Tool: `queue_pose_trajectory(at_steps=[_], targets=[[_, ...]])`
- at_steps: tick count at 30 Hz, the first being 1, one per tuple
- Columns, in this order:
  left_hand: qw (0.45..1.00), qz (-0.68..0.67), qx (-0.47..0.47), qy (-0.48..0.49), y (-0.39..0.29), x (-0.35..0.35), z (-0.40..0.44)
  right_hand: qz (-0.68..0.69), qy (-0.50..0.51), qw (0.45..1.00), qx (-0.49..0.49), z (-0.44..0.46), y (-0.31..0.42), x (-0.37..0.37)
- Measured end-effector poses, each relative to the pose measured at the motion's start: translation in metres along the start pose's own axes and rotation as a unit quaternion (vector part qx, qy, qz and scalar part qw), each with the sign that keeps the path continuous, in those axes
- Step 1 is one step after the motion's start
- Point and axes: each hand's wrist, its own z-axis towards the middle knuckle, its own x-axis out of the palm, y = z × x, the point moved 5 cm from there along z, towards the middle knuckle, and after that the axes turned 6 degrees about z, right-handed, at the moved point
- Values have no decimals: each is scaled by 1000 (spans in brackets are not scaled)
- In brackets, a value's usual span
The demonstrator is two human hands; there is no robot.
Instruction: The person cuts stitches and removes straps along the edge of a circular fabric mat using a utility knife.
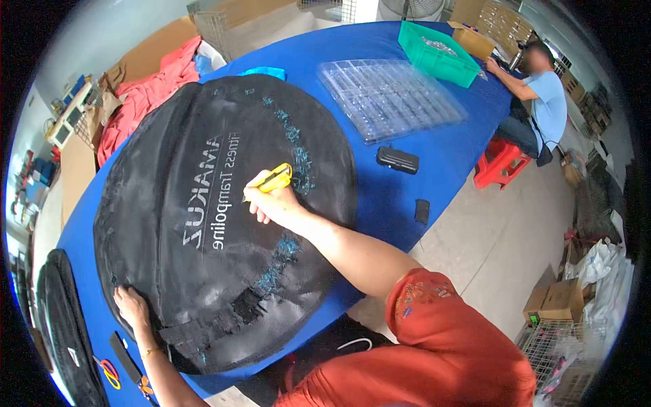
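Observation:
A large round black trampoline mat [203, 169] with white lettering covers much of the blue table. Frayed patches and blue-green bits of thread mark its right and near parts. In my right hand [274, 203], closed over the mat's middle, is a yellow utility knife [277, 178]; whether its tip touches the mat I cannot tell. My left hand [132, 306] lies on the mat's left near edge, fingers stretched out.
Blue cloth [298, 54] covers the table. Clear plastic compartment trays [390, 98], a green crate [437, 57] and a black case [397, 159] stand to the right. Scissors [108, 373] lie near left. A person [546, 95] sits by a red stool [500, 163].

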Motion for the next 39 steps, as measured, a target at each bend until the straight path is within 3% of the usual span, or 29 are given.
queue_pose_trajectory(at_steps=[1,6,17,39], targets=[[998,6,-32,53,0,7,2,5,2,1000,1,1,-1,0],[997,57,-41,24,-6,10,-5,10,5,999,34,-2,0,2],[988,74,-78,106,-8,12,-6,29,6,999,28,-2,-7,2],[985,72,-94,122,-16,2,-9,26,15,999,23,-4,-10,2]])
